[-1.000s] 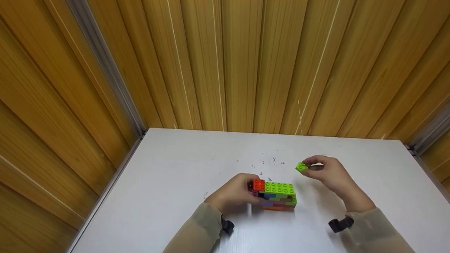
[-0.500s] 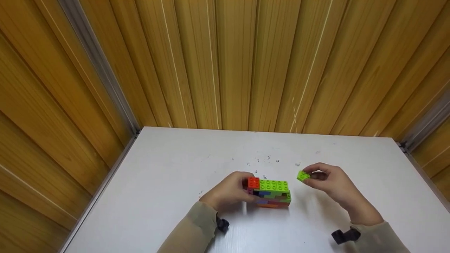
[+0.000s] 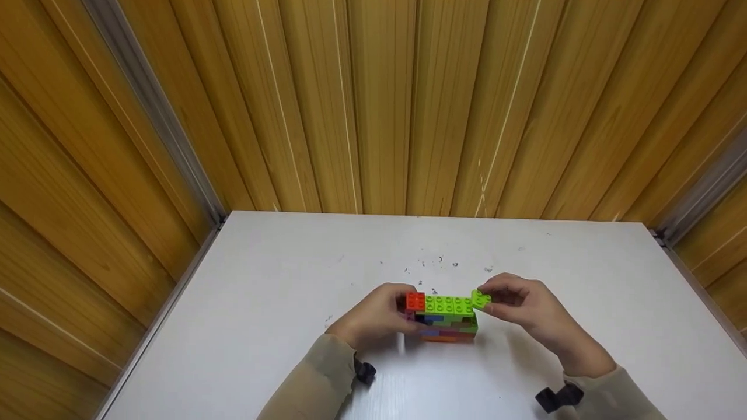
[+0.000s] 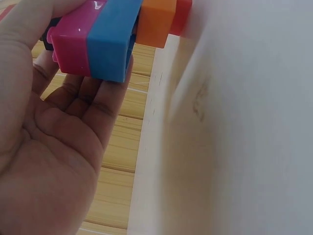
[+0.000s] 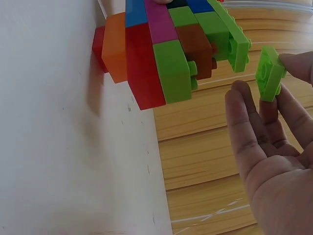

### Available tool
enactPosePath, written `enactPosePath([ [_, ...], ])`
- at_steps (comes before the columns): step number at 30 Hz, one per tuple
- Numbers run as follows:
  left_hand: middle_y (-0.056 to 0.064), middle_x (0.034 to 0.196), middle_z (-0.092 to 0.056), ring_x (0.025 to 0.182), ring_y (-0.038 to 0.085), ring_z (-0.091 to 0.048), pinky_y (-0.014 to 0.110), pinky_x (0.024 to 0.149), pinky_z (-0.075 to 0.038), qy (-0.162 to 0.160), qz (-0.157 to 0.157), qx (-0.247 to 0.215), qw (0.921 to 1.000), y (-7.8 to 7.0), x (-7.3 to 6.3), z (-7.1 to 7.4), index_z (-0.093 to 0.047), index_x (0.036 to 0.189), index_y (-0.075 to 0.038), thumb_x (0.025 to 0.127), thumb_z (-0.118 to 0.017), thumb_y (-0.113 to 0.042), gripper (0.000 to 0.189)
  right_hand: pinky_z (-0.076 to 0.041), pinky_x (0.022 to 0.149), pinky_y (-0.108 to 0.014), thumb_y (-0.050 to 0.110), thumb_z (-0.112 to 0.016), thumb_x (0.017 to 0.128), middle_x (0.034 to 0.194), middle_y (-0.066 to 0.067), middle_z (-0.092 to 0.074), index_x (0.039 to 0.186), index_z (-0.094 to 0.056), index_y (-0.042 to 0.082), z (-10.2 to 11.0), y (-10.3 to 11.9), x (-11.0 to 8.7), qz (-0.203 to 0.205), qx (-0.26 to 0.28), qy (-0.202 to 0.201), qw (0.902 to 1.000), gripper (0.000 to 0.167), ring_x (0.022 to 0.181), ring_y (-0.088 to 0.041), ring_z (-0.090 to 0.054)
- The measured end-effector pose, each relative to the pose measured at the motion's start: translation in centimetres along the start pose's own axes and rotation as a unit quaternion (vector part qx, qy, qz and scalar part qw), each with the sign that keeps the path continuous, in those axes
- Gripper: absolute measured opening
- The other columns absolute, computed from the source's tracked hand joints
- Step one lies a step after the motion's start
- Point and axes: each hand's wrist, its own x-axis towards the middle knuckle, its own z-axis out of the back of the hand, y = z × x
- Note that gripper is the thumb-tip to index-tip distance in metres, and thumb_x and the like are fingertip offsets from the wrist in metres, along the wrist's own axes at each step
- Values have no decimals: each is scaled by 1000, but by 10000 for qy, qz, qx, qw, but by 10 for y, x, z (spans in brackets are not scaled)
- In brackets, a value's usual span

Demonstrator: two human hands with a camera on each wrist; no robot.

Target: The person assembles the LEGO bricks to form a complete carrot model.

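My left hand (image 3: 376, 318) grips the left end of a multicoloured toy-brick stack (image 3: 448, 336). On top lie a red brick (image 3: 415, 301) and a long bright-green plate (image 3: 449, 304). In the left wrist view, a pink brick (image 4: 73, 44) and a blue brick (image 4: 110, 54) sit between thumb and fingers. My right hand (image 3: 534, 315) pinches a small flat bright-green brick (image 3: 481, 299) at the stack's upper right end. The right wrist view shows a gap between this small brick (image 5: 270, 73) and the long plate (image 5: 237, 46), its hollow underside facing the stack.
A white table (image 3: 280, 280) carries the stack, with small dark marks behind it. Wood-patterned panels (image 3: 379, 116) rise at the back and left, with metal posts (image 3: 157, 111) at the corners. Black wrist straps (image 3: 560, 398) sit at both sleeves.
The right hand has carried the small green brick leftward, from apart on the right to the stack's top right end. The left hand keeps its grip; the head view has shifted slightly.
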Motion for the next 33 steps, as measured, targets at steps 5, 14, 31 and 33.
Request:
enactPosePath([
  [5, -10, 119, -84, 110, 9, -77, 30, 109, -62, -16, 2, 74, 10000, 0, -1, 2, -81, 117, -23, 87, -95, -5, 38, -62, 96, -19, 7, -82, 102, 128, 2, -72, 132, -79, -2, -6, -1, 1, -128, 19, 140, 9998, 31, 111, -7, -73],
  [14, -10, 120, -84, 113, 9, -77, 32, 112, -61, -14, 18, 30, 10000, 1, -1, 1, -81, 119, -25, 86, -95, -5, 41, -60, 98, -18, 7, -81, 102, 132, -5, -65, 134, -79, -3, -13, 3, 1, -184, 56, 51, 9998, 33, 114, -7, -70],
  [31, -7, 116, -84, 108, 9, -77, 29, 103, -63, -18, -64, -13, 10000, 1, 0, 0, -80, 115, -19, 86, -95, -3, 36, -57, 101, -17, 3, -84, 98, 140, -14, -68, 124, -80, 6, -35, 19, -2, -514, -427, -743, 9950, 26, 114, -11, -70],
  [33, -7, 117, -84, 108, 9, -77, 28, 103, -63, -16, -83, -8, 10000, 1, 1, 0, -80, 115, -19, 86, -94, -3, 36, -57, 101, -16, 6, -86, 98, 142, -14, -68, 125, -81, 5, -36, 20, -3, -564, -466, -804, 9941, 27, 116, -9, -70],
])
